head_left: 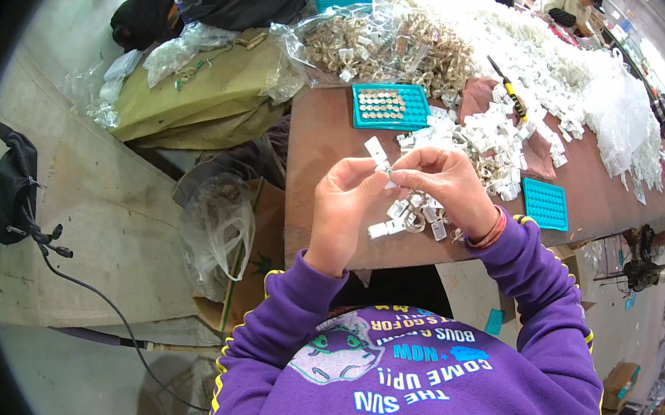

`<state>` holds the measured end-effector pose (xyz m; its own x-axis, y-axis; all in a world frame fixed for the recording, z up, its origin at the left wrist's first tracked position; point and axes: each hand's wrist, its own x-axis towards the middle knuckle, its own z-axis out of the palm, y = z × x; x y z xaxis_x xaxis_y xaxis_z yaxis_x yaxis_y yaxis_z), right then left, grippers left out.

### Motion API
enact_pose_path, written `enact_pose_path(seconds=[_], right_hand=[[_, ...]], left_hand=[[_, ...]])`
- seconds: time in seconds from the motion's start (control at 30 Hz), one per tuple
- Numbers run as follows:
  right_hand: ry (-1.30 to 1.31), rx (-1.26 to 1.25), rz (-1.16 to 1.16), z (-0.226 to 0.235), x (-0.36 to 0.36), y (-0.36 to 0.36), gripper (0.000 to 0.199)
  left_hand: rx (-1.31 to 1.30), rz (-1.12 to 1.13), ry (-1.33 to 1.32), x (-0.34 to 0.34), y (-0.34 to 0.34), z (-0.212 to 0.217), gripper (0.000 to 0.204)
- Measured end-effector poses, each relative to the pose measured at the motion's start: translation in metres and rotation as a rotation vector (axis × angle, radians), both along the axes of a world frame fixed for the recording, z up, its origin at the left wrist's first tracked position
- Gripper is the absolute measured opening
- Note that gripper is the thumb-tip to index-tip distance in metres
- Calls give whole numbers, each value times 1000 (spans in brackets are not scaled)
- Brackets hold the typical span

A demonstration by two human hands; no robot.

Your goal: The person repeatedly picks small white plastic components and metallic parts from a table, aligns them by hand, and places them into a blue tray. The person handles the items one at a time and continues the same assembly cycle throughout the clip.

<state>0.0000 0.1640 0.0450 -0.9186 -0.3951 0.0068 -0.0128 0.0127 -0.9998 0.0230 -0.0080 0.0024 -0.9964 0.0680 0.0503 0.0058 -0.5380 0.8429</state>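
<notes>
Brown surface (309,170) under it all, cut off from view at the far side by a big heap of white parts (525,41); glare washes out its middle, so single pcs there are hard to make out. Smaller pile of white pcs (495,148) nearer, partly hidden behind the right hand (452,188). Teal tray (419,109) beyond the hands, round metal-looking pcs in its left part; 2nd teal tray (545,204) by the near edge, right of the right wrist. Left hand (346,198) & right hand close tog., thumb + index of each pinching one small white piece (376,150), held over the surface's near part. Its long axis runs approx. away from the person, leaning a bit left, w/ broad flat end outermost; lower end mostly covered by fingertips, details too small to tell
</notes>
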Motion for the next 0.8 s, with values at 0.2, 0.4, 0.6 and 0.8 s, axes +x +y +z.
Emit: enact_pose_path(seconds=[0.2, 0.4, 0.6, 0.8], right_hand=[[-174, -74, 149, 8, -7, 9, 15], [-522, -438, 225, -7, 1, 4, 19], [-269, -179, 139, -1, -6, 9, 30], [-85, 80, 111, 7, 0, 9, 18]], left_hand=[[-131, -117, 80, 0, -8, 7, 17], [39, -188, 120, 1, -1, 13, 15], [-43, 81, 150, -2, -1, 12, 11], [-191, 209, 217, -5, 5, 7, 15]])
